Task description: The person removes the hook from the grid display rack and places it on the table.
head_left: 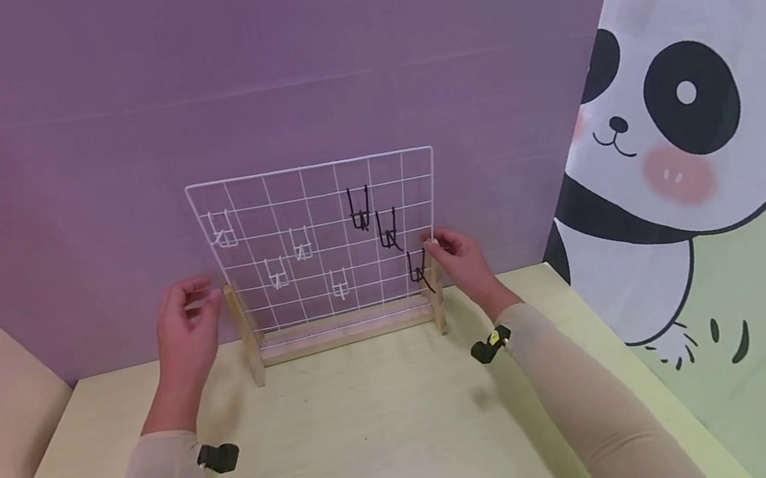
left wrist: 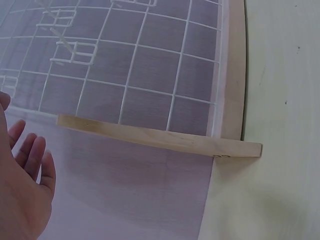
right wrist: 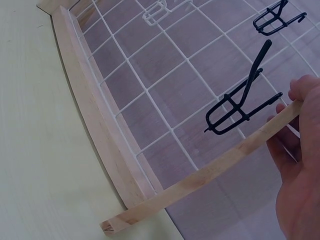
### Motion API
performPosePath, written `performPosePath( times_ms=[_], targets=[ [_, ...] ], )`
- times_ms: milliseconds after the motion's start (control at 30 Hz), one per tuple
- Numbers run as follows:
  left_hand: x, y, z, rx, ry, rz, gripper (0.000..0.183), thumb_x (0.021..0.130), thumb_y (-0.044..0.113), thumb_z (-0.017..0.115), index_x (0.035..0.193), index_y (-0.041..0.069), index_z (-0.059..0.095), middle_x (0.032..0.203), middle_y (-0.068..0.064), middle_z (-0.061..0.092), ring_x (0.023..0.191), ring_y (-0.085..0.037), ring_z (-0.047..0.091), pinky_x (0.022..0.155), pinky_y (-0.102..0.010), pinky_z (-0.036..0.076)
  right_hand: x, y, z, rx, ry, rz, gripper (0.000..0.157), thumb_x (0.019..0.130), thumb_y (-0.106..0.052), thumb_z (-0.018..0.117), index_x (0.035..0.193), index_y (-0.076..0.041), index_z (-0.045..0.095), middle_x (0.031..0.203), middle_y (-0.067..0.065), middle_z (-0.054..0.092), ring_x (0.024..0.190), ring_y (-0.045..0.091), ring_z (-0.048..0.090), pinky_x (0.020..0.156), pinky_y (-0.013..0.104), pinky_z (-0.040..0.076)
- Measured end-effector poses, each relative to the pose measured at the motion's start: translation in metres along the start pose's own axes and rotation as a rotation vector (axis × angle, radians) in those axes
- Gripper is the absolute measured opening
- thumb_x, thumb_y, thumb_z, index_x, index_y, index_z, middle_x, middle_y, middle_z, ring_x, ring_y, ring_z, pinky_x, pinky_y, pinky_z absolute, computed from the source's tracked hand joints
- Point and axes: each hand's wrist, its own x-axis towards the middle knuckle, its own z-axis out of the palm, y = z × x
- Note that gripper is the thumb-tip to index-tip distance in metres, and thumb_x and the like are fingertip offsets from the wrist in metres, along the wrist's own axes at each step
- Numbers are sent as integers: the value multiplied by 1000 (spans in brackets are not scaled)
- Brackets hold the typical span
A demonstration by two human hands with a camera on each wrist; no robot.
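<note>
A white wire grid rack stands upright in a wooden base at the back of the table. Three black hooks hang on its right part, and several white hooks hang on the left and middle. My right hand holds the upper end of the right wooden post, thumb at its top and fingers behind it. Beside the left wooden post, apart from it, my left hand is raised with relaxed, slightly bent fingers and nothing in them.
The pale wooden table reaches back to a purple wall panel just behind the rack. A wall with a panda picture rises on the right. Each wrist wears a small black camera.
</note>
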Motion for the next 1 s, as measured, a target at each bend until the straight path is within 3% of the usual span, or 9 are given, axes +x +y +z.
performPosePath(
  times_ms=[300,633,1000],
  targets=[
    [7,9,2,-39,10,29,36,112,19,64,140,-4,63,136,-14,60,114,0,54,96,-19,45,-5,3,3,53,27,-23,31,111,-17,69,138,-1,74,136,17,74,120,24,68,106,30,57],
    [21,34,12,-37,92,152,35,109,12,68,138,-6,61,130,-18,63,120,-18,57,103,-28,45,-4,8,7,84,71,-30,31,110,-14,71,137,1,74,135,18,75,118,18,71,105,27,57],
    [35,49,21,-120,199,212,38,105,11,73,137,-5,62,127,-12,64,115,-8,57,99,-30,47,-6,6,12,105,100,-36,30,111,-12,70,136,2,74,135,18,75,116,17,70,101,23,56]
  ],
)
